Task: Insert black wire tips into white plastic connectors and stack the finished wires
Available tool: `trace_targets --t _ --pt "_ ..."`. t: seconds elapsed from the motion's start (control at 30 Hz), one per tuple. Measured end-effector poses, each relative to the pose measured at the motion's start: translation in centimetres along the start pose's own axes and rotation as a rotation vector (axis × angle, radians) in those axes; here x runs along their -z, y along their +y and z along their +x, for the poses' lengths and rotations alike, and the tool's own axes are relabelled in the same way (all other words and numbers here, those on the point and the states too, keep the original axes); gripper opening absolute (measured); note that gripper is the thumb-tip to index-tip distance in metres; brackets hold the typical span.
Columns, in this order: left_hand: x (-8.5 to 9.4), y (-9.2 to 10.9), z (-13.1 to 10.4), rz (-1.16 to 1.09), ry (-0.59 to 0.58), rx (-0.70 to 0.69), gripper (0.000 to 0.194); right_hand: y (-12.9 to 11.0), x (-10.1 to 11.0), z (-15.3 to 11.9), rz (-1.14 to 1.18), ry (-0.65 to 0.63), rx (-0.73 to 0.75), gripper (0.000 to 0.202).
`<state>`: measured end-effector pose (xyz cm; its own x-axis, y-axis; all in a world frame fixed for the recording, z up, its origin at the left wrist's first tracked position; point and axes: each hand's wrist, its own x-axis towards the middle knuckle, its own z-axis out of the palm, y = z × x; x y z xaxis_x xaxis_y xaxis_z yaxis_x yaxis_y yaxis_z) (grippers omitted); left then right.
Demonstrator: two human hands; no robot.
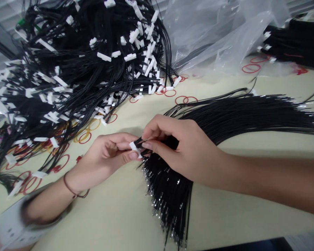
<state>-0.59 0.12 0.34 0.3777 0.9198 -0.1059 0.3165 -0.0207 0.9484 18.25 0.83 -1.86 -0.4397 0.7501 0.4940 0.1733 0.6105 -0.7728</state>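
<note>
Left hand [107, 150] is reaching in from lower left, wrist low, palm turned inward; thumb and fingers are pinching one white plug [135, 148] by its ends, so the grip is narrow and filled. Right hand [191, 150] is coming in from the right edge, forearm nearly level, back of the hand facing up; thumb and forefinger are making a tight pinch on a thin black wire just behind the plug, other fingers curling under. The plug is sitting between the two sets of fingertips, above the table [102, 216], with several black wires trailing from it; their exact count is not readable. One bracelet is circling the left wrist, one pale cuff [13, 226] the forearm. One bundle of loose wires [240, 115] is lying under and beyond the right hand, bending, silvery tips showing at both ends; wires too many to count. Upper left, one large heap of plugged wires [94, 66] is spreading, its white plugs too many to count. Red rubber bands are scattering near it, two overlapping just above the loose wires. One clear plastic bag [219, 38] is lying at the back, one further black bundle [298, 45] at upper right.
</note>
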Motion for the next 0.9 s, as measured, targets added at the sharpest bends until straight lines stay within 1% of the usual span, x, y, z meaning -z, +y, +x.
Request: trace_targets --t 0.13,0.3,0.4,0.5,0.6,0.73,0.8,0.9 --pt "0.01 0.11 0.02 -0.005 -0.005 0.021 0.014 0.03 0.02 0.00 -0.046 -0.041 0.025 0.014" --pt "-0.07 0.21 0.11 -0.051 -0.030 0.022 0.016 -0.07 -0.06 -0.05 -0.117 -0.060 0.111 0.011" --pt "-0.13 0.25 0.07 -0.051 -0.028 0.030 0.017 -0.12 -0.10 -0.17 -0.120 -0.059 0.136 0.012" --pt "-0.21 0.31 -0.11 -0.039 -0.036 0.041 0.015 -0.06 -0.08 -0.28 -0.130 -0.077 0.191 0.015" --pt "-0.36 0.40 -0.22 -0.023 -0.022 0.034 0.015 -0.01 -0.07 -0.38 -0.096 -0.088 0.231 0.019" --pt "-0.54 0.48 0.12 -0.069 -0.029 0.001 0.022 -0.22 -0.14 -0.56 -0.093 -0.156 0.252 0.018" --pt "-0.57 0.48 0.29 -0.124 -0.046 -0.034 0.024 -0.36 -0.14 -0.61 -0.109 -0.129 0.259 0.013" --pt "-0.60 0.45 0.19 -0.155 -0.046 -0.049 0.022 -0.46 0.03 -0.51 -0.161 -0.029 0.257 0.008"
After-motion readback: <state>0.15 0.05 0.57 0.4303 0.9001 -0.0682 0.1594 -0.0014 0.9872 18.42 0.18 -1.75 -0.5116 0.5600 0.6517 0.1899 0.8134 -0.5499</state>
